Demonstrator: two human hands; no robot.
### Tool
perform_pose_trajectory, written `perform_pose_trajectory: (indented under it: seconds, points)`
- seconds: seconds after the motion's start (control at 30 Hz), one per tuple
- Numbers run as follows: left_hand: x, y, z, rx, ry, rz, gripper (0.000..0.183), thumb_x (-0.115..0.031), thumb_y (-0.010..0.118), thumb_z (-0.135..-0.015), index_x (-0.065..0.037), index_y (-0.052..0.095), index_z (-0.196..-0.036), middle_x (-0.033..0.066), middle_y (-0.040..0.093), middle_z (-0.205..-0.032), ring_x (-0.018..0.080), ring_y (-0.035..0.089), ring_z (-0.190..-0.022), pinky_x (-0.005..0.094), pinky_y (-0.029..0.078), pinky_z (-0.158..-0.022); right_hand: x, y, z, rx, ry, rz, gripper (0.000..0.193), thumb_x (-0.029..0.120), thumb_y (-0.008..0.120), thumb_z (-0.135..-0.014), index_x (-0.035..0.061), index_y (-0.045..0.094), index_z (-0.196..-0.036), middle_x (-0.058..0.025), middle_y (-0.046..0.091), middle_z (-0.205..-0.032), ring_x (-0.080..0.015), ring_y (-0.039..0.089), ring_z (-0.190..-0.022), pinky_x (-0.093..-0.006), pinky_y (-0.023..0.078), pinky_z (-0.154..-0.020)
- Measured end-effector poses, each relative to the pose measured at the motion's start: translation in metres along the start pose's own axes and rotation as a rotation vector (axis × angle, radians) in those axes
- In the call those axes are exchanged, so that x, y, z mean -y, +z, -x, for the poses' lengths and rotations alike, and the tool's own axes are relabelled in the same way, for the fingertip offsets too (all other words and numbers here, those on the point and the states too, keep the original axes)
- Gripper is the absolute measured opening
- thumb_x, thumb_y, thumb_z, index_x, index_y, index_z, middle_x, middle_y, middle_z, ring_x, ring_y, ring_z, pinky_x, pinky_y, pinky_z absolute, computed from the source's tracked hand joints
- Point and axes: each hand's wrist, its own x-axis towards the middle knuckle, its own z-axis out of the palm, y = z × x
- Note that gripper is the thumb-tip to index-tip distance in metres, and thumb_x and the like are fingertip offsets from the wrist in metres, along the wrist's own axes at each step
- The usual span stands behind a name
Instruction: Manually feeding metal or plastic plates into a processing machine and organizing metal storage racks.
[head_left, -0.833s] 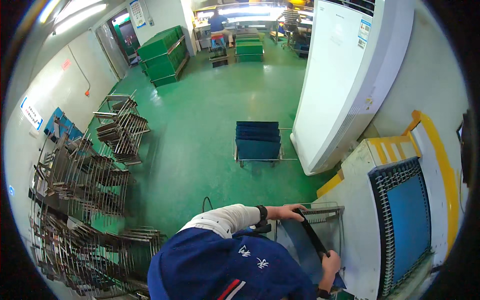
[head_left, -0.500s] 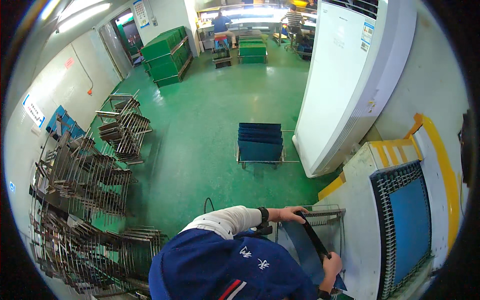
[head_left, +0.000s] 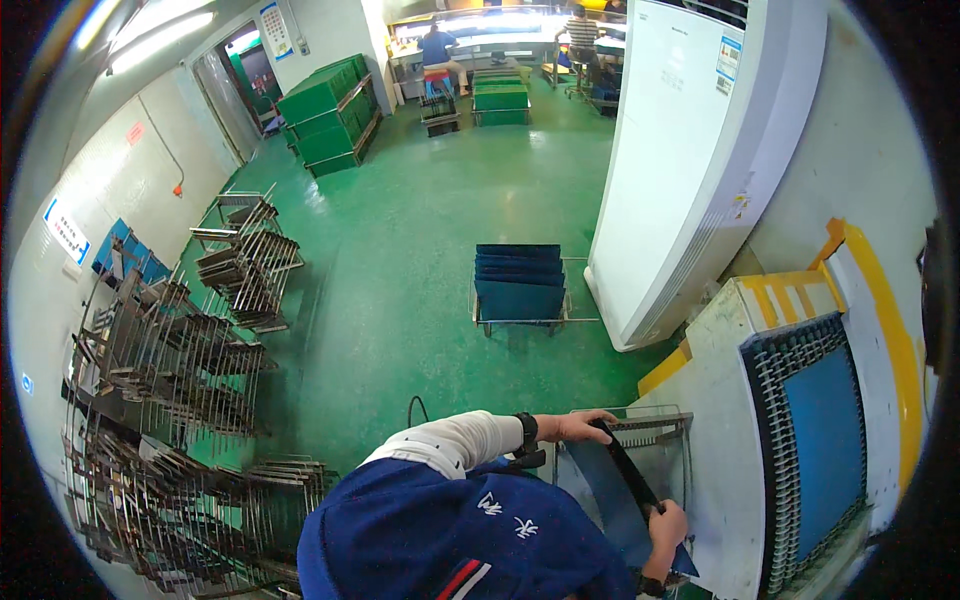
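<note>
Between my two hands is a thin blue panel [head_left: 612, 497] with a dark edge, tilted over a wire rack [head_left: 660, 411] at the lower right. My left hand [head_left: 583, 427] grips the panel's far corner, thumb and fingers closed on it. Lower and to the right, my right hand [head_left: 668, 526] is closed around the near end of the same dark edge. Part of the panel is hidden behind my blue-clothed body. Just right of the rack, another blue panel [head_left: 824, 448] lies on the rollers of a machine opening [head_left: 778, 470].
Ahead on the green floor stands a rack of blue panels [head_left: 520, 300]. A tall white cabinet unit [head_left: 665, 170] rises at the right. Stacked metal racks [head_left: 170, 370] line the left wall. Green crates [head_left: 335, 115] stand farther back, and people [head_left: 438, 48] sit at a lit bench.
Both hands keep their hold on the panel, almost in the same place. The whole view has shifted very slightly.
</note>
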Motion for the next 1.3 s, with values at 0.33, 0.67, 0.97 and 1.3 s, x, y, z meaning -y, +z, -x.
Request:
perform_pose_trajectory:
  seconds: [0.33,0.67,0.97,1.3]
  points:
    - [0.003,0.002,0.001,-0.057,0.074,-0.032,0.067,-0.037,0.077,-0.077,-0.016,0.052,-0.136,0.0048,0.058,-0.115,0.0154,0.053,-0.101,0.0285,0.044,-0.083,0.009,-0.008,0.004,-0.027,-0.025,0.009,0.024,0.024,0.075,-0.074,0.0073,0.071,-0.091,-0.0161,0.069,-0.088,-0.0368,0.065,-0.086,-0.0464,0.050,-0.074]
    - [0.003,0.000,-0.001,-0.023,-0.005,0.000,0.064,-0.026,0.076,-0.082,-0.010,0.048,-0.138,0.0043,0.058,-0.121,0.0163,0.053,-0.113,0.0316,0.042,-0.098,0.001,0.000,0.001,-0.040,-0.028,0.010,0.027,0.026,0.078,-0.070,0.0092,0.071,-0.090,-0.0153,0.070,-0.089,-0.0358,0.066,-0.087,-0.0446,0.050,-0.074]
    - [-0.003,0.003,0.003,-0.020,-0.016,0.001,0.064,-0.026,0.075,-0.083,-0.011,0.048,-0.138,0.0043,0.058,-0.122,0.0160,0.054,-0.112,0.0311,0.043,-0.096,0.006,-0.008,0.005,-0.012,-0.025,0.009,0.023,0.022,0.074,-0.074,0.0077,0.071,-0.092,-0.0142,0.070,-0.090,-0.0354,0.066,-0.087,-0.0447,0.051,-0.075]
    - [-0.005,0.004,0.004,-0.031,0.015,-0.035,0.066,-0.026,0.076,-0.083,-0.011,0.046,-0.140,0.0056,0.057,-0.121,0.0161,0.056,-0.108,0.0315,0.044,-0.095,0.009,-0.010,0.007,-0.023,-0.012,0.007,0.023,0.021,0.073,-0.074,0.0067,0.071,-0.092,-0.0159,0.070,-0.090,-0.0359,0.066,-0.087,-0.0444,0.051,-0.076]
